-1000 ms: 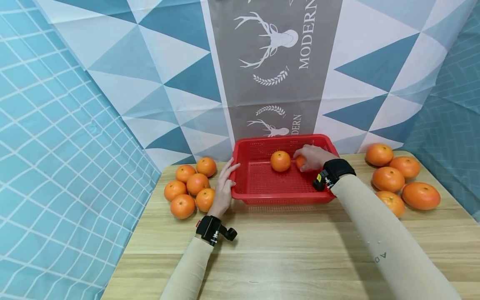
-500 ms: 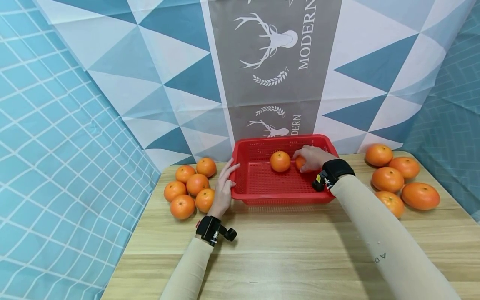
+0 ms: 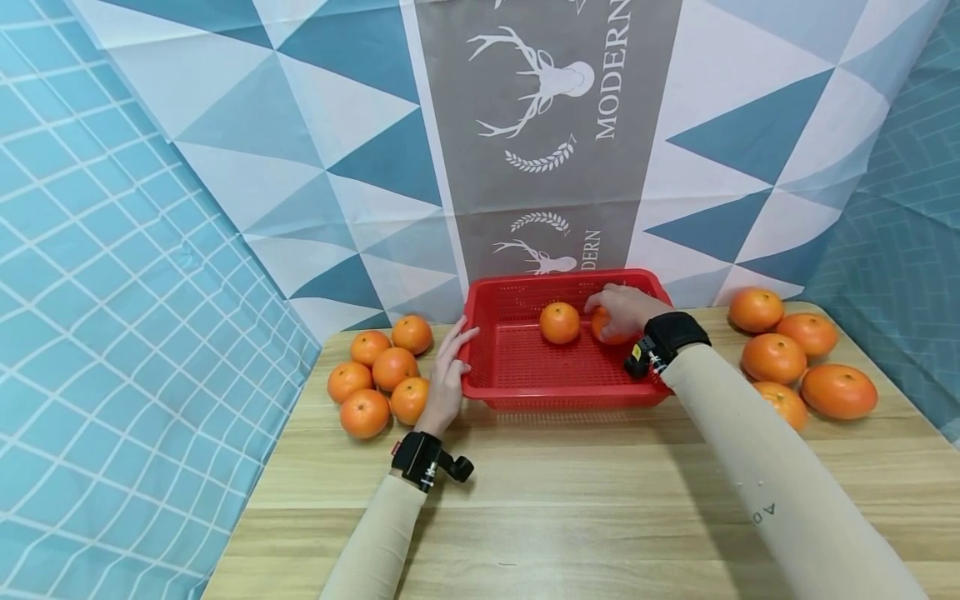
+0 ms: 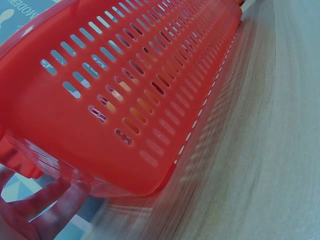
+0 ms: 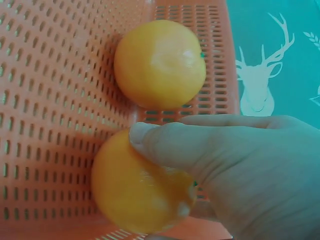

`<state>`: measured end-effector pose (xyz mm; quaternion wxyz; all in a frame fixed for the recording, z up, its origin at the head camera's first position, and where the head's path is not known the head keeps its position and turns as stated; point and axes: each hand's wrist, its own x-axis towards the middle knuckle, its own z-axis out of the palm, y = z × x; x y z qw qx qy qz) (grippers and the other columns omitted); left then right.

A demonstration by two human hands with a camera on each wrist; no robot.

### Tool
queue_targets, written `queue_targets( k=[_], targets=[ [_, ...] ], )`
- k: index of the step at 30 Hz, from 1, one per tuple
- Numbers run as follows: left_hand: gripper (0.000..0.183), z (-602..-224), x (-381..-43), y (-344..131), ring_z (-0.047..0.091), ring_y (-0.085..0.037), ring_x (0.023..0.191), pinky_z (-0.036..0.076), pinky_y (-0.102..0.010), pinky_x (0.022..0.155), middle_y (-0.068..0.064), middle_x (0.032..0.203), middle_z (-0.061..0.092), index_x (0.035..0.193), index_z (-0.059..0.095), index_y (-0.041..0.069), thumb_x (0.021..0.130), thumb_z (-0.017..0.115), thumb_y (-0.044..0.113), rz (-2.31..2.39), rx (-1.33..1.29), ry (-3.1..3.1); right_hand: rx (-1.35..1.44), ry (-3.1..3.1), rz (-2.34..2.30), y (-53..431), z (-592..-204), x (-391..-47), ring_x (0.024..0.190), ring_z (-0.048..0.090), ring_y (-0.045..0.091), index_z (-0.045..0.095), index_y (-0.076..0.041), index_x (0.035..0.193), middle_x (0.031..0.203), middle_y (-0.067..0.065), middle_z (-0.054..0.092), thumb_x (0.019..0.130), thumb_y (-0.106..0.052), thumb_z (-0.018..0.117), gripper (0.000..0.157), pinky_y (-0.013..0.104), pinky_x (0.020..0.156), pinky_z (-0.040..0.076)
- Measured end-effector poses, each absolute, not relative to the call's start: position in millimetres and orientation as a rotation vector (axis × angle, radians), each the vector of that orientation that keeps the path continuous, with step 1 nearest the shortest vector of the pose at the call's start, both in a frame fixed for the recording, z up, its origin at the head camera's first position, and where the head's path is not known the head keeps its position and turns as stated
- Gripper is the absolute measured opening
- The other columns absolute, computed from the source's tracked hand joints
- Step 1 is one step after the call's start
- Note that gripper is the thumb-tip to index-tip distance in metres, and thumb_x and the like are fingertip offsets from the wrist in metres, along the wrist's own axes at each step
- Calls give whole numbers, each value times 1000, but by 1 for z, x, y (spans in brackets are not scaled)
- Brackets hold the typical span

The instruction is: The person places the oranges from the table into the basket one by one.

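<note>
A red perforated plastic basket point(image 3: 570, 395) stands at the back of the table. My right hand point(image 3: 628, 309) reaches inside it and grips an orange point(image 5: 132, 185), thumb across the fruit's upper side in the right wrist view. Just beside that fruit lies a second orange point(image 3: 559, 323), untouched. My left hand point(image 3: 446, 385) is at the basket's left end, its extended fingers against the rim. In the left wrist view those fingertips point(image 4: 75, 192) touch the end wall from outside, and the basket's slotted long side point(image 4: 100, 125) fills much of the picture.
Several oranges point(image 3: 395, 367) are grouped on the table left of my left hand. Another group of larger-looking oranges point(image 3: 776, 358) lies at the right, beyond my right forearm. A patterned cloth point(image 3: 547, 183) hangs directly behind the basket. Bare wooden table point(image 3: 570, 517) extends in front.
My right hand and the orange it grips have shifted very slightly; a bit more of that orange shows. The left hand and basket stay in place.
</note>
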<state>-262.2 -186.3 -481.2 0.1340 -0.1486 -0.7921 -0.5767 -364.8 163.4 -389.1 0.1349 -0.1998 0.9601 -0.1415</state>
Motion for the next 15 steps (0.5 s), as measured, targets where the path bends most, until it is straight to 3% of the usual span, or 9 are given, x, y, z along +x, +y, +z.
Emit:
queue_targets(
  k=[15],
  targets=[
    [67, -484, -264, -189, 32, -39, 173, 35, -66, 137, -4, 187, 33, 160, 60, 2, 96, 39, 1, -1730, -464, -2265, -662, 2835, -323, 158, -363, -357, 137, 59, 45, 69, -9, 151, 147, 23, 66, 95, -13, 86, 58, 69, 122, 52]
  ],
)
